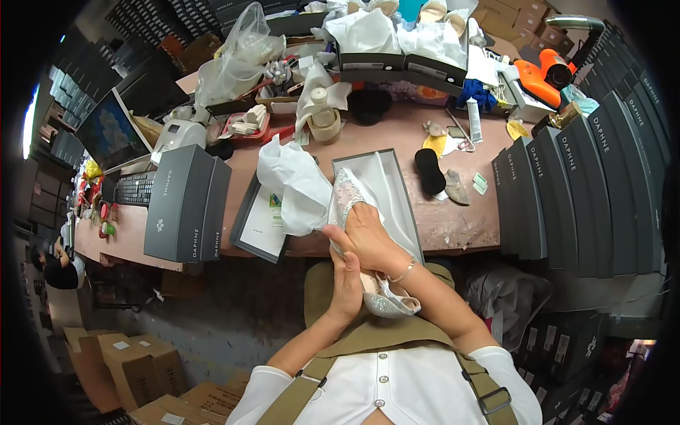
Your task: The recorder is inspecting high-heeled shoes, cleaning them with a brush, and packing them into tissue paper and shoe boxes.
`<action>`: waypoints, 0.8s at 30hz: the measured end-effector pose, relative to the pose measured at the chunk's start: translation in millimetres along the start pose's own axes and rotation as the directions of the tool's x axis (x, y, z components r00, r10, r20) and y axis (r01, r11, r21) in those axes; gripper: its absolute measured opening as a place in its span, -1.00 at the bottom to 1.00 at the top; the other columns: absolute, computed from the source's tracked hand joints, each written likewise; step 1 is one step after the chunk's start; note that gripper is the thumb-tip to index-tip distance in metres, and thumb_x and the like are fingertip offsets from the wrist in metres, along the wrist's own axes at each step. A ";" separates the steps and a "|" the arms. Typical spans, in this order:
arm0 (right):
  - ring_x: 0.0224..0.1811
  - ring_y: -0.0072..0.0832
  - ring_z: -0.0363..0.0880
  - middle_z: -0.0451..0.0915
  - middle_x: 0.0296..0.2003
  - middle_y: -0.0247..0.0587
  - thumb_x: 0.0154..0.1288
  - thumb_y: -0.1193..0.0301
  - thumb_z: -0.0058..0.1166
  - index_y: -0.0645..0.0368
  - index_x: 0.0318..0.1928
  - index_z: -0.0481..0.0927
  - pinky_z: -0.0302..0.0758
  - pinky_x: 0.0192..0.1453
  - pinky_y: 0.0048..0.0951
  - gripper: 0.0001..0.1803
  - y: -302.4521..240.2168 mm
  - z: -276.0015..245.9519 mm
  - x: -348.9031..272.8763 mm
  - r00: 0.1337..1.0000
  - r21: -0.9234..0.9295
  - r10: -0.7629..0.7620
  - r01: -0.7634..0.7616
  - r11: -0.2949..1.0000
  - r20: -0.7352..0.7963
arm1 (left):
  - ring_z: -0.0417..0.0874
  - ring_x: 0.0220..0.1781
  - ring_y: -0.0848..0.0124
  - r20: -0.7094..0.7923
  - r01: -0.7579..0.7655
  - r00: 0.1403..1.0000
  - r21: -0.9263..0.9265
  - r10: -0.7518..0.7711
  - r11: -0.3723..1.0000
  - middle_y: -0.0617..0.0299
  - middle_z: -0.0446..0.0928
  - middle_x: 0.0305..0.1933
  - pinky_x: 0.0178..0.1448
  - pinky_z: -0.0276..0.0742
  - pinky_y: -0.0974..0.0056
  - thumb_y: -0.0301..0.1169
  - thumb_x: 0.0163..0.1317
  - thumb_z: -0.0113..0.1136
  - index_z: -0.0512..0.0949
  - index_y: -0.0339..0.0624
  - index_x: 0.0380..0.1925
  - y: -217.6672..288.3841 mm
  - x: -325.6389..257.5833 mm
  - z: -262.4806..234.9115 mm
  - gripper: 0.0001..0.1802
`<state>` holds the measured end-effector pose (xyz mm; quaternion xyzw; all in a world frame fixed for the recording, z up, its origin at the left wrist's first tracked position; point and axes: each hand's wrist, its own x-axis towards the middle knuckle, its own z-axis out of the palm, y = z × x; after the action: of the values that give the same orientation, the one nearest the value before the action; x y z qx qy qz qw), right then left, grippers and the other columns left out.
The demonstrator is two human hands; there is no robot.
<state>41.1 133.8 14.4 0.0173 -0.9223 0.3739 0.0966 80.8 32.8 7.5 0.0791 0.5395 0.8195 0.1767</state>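
A pointed, glittery silver-white women's shoe lies lengthwise in my hands, with its sparkling heel end toward me and its toe pointing away. My left hand grips the shoe from its left side. My right hand reaches over it, the fingers going into the opening near the toe, so their tips are hidden. Under the toe is an open grey shoebox lined with white paper. Left of it, a box lid lies with crumpled white tissue paper over it.
Grey shoeboxes stand upright at left and in a row at right. Tape rolls, a black oval pad and a white tube lie farther back. Open boxes of shoes sit at the far edge.
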 end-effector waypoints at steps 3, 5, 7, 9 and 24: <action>0.02 -0.06 0.40 0.47 -0.08 0.22 0.42 0.16 -0.09 0.41 -0.09 0.51 0.25 0.20 -0.13 -0.54 -14.7 -28.3 -21.2 0.979 0.218 -0.168 0.141 0.966 0.111 | 0.39 0.26 0.26 0.095 0.398 0.917 -0.305 -0.388 0.865 0.00 0.29 0.26 0.28 0.36 0.20 0.20 0.39 -0.30 0.07 -0.33 0.32 8.6 5.6 -40.4 -0.18; 0.07 -0.16 0.42 0.46 0.01 0.16 0.43 0.27 -0.09 0.42 -0.01 0.48 0.32 0.19 -0.21 -0.60 -8.2 -13.9 -44.6 0.961 0.490 -0.272 0.213 0.845 0.050 | 0.60 -0.10 0.31 0.257 0.591 0.805 -0.410 -0.534 0.695 0.05 0.49 -0.02 -0.05 0.60 0.26 0.15 0.40 -0.25 0.29 -0.27 0.18 26.0 25.0 -64.7 -0.31; 0.10 -0.44 0.44 0.52 0.02 -0.07 0.40 0.37 -0.02 0.33 -0.02 0.53 0.41 0.14 -0.40 -0.71 -0.5 -28.9 -56.0 0.984 0.782 0.089 -0.175 0.598 0.152 | 0.61 -0.30 0.32 0.530 0.758 0.617 -0.205 -0.581 0.619 0.01 0.52 -0.13 -0.27 0.63 0.28 0.08 0.41 -0.21 0.28 -0.33 0.17 8.0 34.5 -120.1 -0.34; 0.08 -0.51 0.42 0.45 0.12 -0.13 0.32 0.43 0.09 0.30 0.19 0.40 0.40 0.12 -0.43 -0.55 12.3 -40.1 -49.3 0.972 0.800 0.223 -0.073 0.596 -0.077 | 0.54 -0.46 0.26 0.557 0.865 0.499 -0.365 -0.664 0.344 -0.15 0.50 -0.19 -0.42 0.58 0.20 -0.03 0.42 -0.23 0.29 -0.36 0.14 22.8 30.8 -122.6 -0.42; 0.33 -0.39 0.28 0.26 0.32 -0.12 0.16 0.58 0.15 0.18 0.39 0.14 0.22 0.39 -0.30 -0.22 12.9 -30.0 -69.0 0.948 0.921 -0.075 -0.279 0.271 0.310 | 0.67 -0.55 0.18 0.509 0.929 0.364 -0.135 -0.780 0.346 -0.19 0.55 -0.40 -0.49 0.69 0.25 -0.32 0.12 0.17 0.28 -0.55 0.08 24.9 1.6 -138.1 -0.39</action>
<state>112.3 161.1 13.4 0.0668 -0.5135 0.8502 -0.0953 30.0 -93.7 -25.9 -0.1126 0.2737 0.6577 0.6927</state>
